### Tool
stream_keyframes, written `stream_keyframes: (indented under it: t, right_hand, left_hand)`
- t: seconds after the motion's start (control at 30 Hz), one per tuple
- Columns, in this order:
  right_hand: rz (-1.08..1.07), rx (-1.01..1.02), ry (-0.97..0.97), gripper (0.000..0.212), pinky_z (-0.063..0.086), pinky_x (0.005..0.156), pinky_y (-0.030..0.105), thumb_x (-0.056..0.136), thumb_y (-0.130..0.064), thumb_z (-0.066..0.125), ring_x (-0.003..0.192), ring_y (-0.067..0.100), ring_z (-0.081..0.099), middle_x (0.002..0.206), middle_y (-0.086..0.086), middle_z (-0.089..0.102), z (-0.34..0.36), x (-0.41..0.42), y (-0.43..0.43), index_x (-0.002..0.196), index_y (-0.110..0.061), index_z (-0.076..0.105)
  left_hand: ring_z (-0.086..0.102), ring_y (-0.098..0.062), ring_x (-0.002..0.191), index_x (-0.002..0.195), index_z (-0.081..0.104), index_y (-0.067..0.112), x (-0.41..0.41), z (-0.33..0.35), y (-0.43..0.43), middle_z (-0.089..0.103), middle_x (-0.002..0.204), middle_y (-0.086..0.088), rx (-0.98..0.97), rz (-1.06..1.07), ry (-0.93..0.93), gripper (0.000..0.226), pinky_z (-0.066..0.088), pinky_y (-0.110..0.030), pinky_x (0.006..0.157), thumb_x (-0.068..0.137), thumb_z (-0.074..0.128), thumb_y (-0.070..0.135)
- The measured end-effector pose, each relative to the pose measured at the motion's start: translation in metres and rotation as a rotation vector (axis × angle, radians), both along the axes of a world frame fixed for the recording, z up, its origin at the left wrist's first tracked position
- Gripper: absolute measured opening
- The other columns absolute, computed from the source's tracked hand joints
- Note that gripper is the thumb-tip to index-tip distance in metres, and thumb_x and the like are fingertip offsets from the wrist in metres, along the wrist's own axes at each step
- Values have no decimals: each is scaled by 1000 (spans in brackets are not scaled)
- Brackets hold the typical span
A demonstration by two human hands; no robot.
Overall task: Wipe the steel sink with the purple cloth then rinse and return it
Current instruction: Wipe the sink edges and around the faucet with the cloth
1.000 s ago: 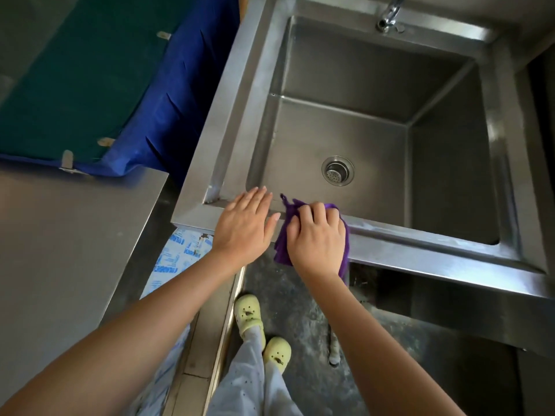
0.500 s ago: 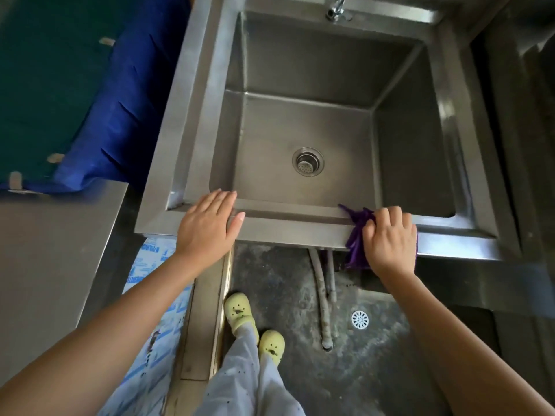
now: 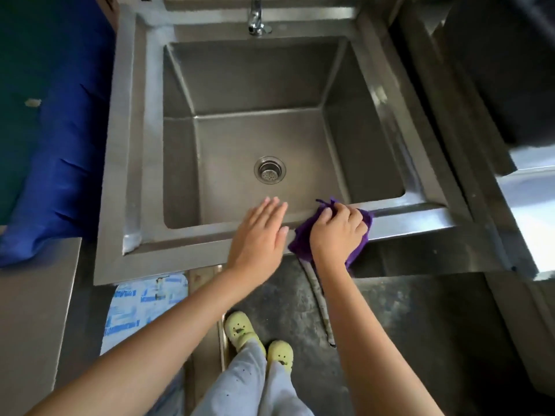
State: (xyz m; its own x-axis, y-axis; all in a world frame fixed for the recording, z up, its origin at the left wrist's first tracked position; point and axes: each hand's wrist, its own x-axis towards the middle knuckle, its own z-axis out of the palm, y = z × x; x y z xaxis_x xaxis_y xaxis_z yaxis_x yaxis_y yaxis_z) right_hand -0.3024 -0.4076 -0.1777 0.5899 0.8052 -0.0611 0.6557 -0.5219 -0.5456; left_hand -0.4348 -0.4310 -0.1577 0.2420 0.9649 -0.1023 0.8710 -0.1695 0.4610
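A square steel sink (image 3: 414,219) fills the middle of the view, with a round drain (image 3: 269,169) in its floor and a tap (image 3: 256,18) at the back rim. My right hand (image 3: 338,232) presses a crumpled purple cloth (image 3: 301,240) onto the sink's near rim, right of centre. The cloth hangs a little over the front edge. Flat on the same rim, my left hand (image 3: 259,237) rests just left of the cloth, fingers together and pointing into the basin. It holds nothing.
A blue and green cover (image 3: 57,139) lies left of the sink. A steel counter (image 3: 33,310) stands at the near left, another steel surface (image 3: 528,199) at the right. Below the rim are a grey hose (image 3: 321,307), a dark floor and my feet in yellow-green shoes (image 3: 258,340).
My right hand slid the cloth right along the near rim, then back toward the middle. My left hand moved right along the rim and now lies beside the cloth.
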Motion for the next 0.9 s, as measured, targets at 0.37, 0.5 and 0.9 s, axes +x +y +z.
stream_keyframes:
  t: [0.37,0.5,0.9]
  right_hand:
    - [-3,-109,-104,61,3,119,37,98,-34,32,145,33,12,154,24,17,-21,171,-8,144,5,19]
    - [77,-83,-160,67,-3,120,37,95,-40,20,147,29,0,157,20,6,-35,177,-8,146,3,11]
    - [278,9,91,53,-6,114,24,97,-37,14,145,8,13,156,-2,22,-15,229,-30,148,-22,21]
  left_hand:
    - [43,-20,133,140,41,12,114,-23,34,48,142,-6,-52,-343,45,65,32,-29,108,87,27,49]
    - [30,-12,140,144,33,19,120,-22,47,36,150,3,-45,-398,-16,52,20,-20,110,95,42,33]
    - [33,-13,138,143,35,25,250,-21,93,36,151,2,-100,-464,-52,48,24,-22,108,96,43,27]
